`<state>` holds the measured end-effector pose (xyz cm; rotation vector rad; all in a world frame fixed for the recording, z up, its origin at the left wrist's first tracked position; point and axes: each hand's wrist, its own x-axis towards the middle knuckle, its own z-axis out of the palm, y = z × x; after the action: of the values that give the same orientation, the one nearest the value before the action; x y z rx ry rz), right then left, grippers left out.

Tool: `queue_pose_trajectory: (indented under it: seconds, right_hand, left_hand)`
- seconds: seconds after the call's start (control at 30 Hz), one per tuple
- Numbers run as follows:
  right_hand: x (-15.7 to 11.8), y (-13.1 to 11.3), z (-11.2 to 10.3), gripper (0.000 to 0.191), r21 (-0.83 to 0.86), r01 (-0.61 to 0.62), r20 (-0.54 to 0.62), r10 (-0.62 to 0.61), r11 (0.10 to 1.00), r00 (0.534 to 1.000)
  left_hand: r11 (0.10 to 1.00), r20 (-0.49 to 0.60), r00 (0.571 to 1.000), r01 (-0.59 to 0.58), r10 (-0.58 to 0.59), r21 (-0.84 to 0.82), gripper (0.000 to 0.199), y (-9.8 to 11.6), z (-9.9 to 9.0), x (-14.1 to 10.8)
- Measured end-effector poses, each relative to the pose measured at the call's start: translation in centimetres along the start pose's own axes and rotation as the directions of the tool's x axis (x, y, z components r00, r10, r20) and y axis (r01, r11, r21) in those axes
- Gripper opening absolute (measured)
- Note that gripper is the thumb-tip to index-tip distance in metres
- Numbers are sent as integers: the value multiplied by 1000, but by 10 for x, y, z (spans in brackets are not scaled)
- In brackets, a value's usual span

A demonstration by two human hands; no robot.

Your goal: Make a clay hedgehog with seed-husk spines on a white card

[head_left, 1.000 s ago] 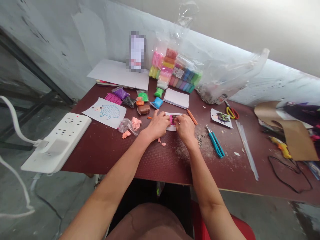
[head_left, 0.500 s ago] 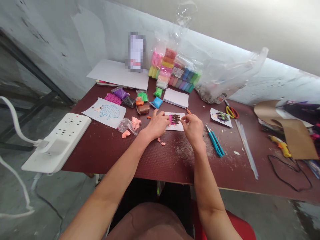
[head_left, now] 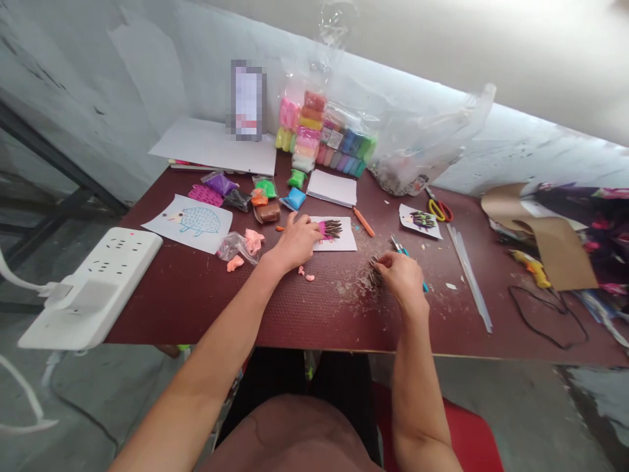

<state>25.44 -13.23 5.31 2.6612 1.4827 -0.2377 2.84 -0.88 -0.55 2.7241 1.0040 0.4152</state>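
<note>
My left hand [head_left: 295,244] rests on the table with its fingertips on the left edge of a white paper card [head_left: 345,241]. On that card lies a clay hedgehog [head_left: 330,231] with a pink body and dark brown spines. My right hand [head_left: 403,278] sits to the right of the card, its fingertips pinching at a small heap of dark clay strips [head_left: 375,272]. A blue-handled craft knife [head_left: 397,248] lies partly hidden behind my right hand. An orange clay roll [head_left: 363,221] lies just above the card's right corner.
A dark red table holds a hedgehog drawing [head_left: 187,223], loose pink clay [head_left: 253,240], and a plastic bag of clay packs [head_left: 319,131]. Yellow-red scissors [head_left: 439,210] and clear glue sticks [head_left: 466,275] lie right. A white power strip [head_left: 88,288] sits at the left edge.
My right hand has moved from the card down and right to the dark clay strips. My left hand stays by the card. The whole scene has shifted left in view.
</note>
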Motion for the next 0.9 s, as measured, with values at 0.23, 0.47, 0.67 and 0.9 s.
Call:
queue_pose_trajectory:
  seconds: [0.23,0.47,0.67,0.9]
  right_hand:
    - [4,-1,10,17,10,129,-55,-128,992,990]
    - [7,-5,3,20,61,34,-153,-25,998,988]
    - [11,-5,-6,32,66,32,-163,-20,997,986]
    - [35,-52,-19,26,265,297,-236,-237,917,942]
  left_hand:
    - [1000,8,1000,3,-3,-18,48,0,-1,0]
    - [999,-17,1000,-5,4,-32,48,-2,1,-1]
    - [1000,7,1000,-10,10,-5,41,2,-3,-1]
    - [1000,3,1000,2,-2,22,36,5,-6,-2]
